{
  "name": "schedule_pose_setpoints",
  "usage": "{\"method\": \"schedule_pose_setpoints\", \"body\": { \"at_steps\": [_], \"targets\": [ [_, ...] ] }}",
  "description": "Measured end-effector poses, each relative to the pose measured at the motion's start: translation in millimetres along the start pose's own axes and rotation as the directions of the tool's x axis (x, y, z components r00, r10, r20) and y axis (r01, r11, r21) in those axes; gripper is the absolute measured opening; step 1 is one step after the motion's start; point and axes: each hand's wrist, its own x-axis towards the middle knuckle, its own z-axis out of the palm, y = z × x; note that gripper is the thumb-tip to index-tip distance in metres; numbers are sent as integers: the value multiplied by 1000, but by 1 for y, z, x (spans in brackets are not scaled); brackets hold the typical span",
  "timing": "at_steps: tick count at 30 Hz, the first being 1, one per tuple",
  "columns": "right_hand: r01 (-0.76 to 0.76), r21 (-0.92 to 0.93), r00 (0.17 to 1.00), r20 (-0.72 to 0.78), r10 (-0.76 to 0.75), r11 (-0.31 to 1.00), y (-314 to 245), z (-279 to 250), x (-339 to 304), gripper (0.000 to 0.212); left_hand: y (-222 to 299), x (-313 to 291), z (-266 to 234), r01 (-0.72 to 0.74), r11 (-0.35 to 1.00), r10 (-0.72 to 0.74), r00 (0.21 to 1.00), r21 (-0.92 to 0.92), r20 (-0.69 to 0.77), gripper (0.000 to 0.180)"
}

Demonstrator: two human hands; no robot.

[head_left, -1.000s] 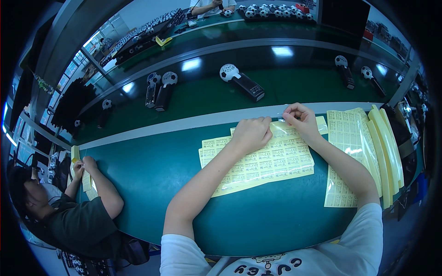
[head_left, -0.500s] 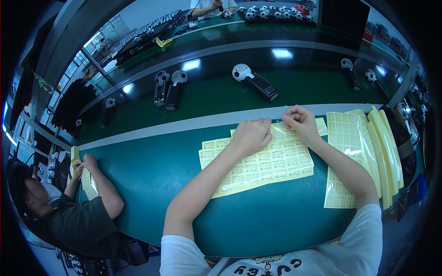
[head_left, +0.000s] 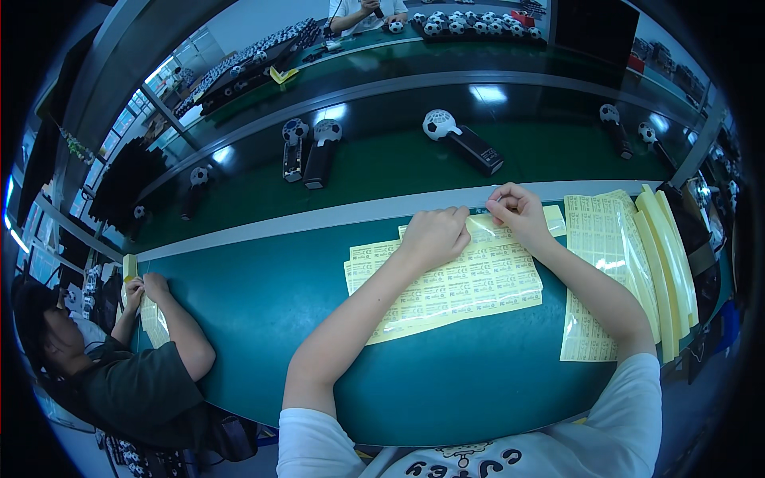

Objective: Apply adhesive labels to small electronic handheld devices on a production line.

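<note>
Several yellow label sheets (head_left: 470,291) lie overlapped on the green table in front of me. My left hand (head_left: 436,237) rests over their upper part, its fingers curled and pressed on a sheet near the far edge. Just to the right, my right hand (head_left: 516,213) is raised slightly, thumb and forefinger pinched together above the far strip of the sheets (head_left: 554,221). A thin sliver seems to show at those fingertips, too small to name.
More yellow sheets (head_left: 586,279) and a folded stack (head_left: 665,271) lie on the right. Beyond a pale rail, a green conveyor belt carries black-handled devices with football-patterned heads (head_left: 466,143). At left a co-worker (head_left: 135,382) handles sheets; another person (head_left: 366,14) sits across.
The devices on the belt have shifted to the right. My right hand has barely moved at the sheets' far edge, and my left hand stays where it was.
</note>
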Motion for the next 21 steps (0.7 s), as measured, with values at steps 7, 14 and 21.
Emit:
{"method": "schedule_pose_setpoints", "body": {
  "at_steps": [7, 14, 21],
  "targets": [
    [-1, 0, 1000, 16, 1, 1000, -1, 1, -1, 10, 0, -1, 0, 1, 1000, -1, 1000, -3, 0, 17],
    [-8, -31, 1000, 12, 8, 999, -1, 0, -1, 9, 0, 0, 0, -4, 1000, 4, 1000, 5, 6, 17],
    [-5, -33, 1000, 23, 6, 999, -2, 1, 0, 9, 0, -1, -1, 2, 1000, -2, 1000, 4, 17, 17]
  ]
}}
